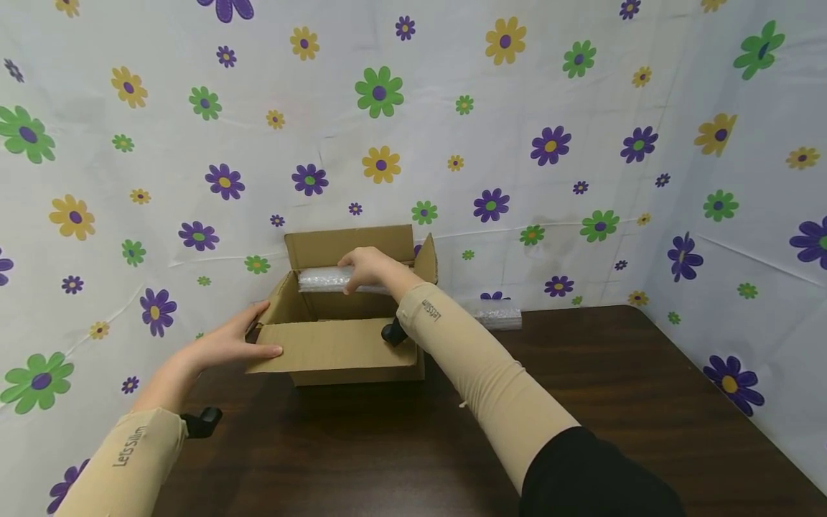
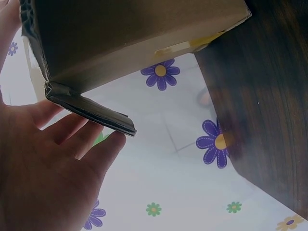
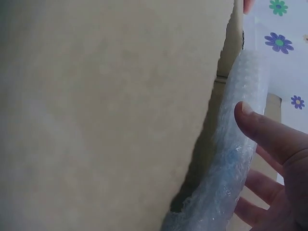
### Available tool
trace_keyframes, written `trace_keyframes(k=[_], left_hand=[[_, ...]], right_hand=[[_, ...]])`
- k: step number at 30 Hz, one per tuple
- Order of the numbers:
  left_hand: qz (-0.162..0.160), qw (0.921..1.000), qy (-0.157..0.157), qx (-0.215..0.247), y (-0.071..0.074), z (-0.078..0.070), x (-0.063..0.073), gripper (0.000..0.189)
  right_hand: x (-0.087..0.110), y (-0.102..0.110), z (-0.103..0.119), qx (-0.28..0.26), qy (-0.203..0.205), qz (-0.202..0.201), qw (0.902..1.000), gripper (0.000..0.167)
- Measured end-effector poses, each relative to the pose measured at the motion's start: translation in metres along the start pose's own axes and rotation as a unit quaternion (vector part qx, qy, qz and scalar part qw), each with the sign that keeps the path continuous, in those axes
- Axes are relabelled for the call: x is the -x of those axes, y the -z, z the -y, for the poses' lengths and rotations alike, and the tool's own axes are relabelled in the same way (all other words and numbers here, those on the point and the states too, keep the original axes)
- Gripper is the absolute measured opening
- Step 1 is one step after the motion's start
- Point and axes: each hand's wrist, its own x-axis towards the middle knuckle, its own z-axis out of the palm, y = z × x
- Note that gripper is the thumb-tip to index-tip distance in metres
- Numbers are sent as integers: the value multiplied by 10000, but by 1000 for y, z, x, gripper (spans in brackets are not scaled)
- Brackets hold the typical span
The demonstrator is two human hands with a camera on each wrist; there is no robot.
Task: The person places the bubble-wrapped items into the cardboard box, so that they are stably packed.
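A dark brown bench [image 1: 601, 388] with wood grain runs across the lower part of the head view, its far right corner rounded. Behind it hangs a white sheet [image 1: 426, 136] printed with green, yellow and purple flowers; it has faint creases and turns a corner on the right. The cardboard box [image 1: 349, 352] stands upright near the bench's far edge, flaps spread, with a strip of yellowish tape [image 2: 187, 47] low on one side in the left wrist view. A spare roll [image 1: 500, 317] of bubble wrap lies on the bench right of the box, partly behind the right forearm.

The left hand [image 1: 222, 348] comes in from the lower left and grasps the box's near left corner, thumb over the front flap [image 1: 342, 345], fingers against the outside of the side flap [image 2: 94, 113]. The right hand [image 1: 375, 273] reaches over the front flap, palm down, its grip closed on the clear roll [image 1: 323, 279], thumb on one side and fingers on the other. That roll lies crosswise in the box's mouth, by the back flap [image 1: 349, 244]. Beige sleeves [image 1: 478, 377] cover both forearms.
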Motion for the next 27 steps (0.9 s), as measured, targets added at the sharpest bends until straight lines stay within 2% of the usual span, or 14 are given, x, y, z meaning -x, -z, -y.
trace_keyframes(k=[8,18,27], left_hand=[[-27,10000,13,-72,-1,1,-1,104],[0,9999,32,-114,1,-2,-1,104],[17,9999,30,-140,1,0,-1,104]], right_hand=[[0,1,-5,-1,48,27,10000,62],[7,9,-13,-260,127,57,9996,61],[28,24,-14,-464,374,163,9981,61]])
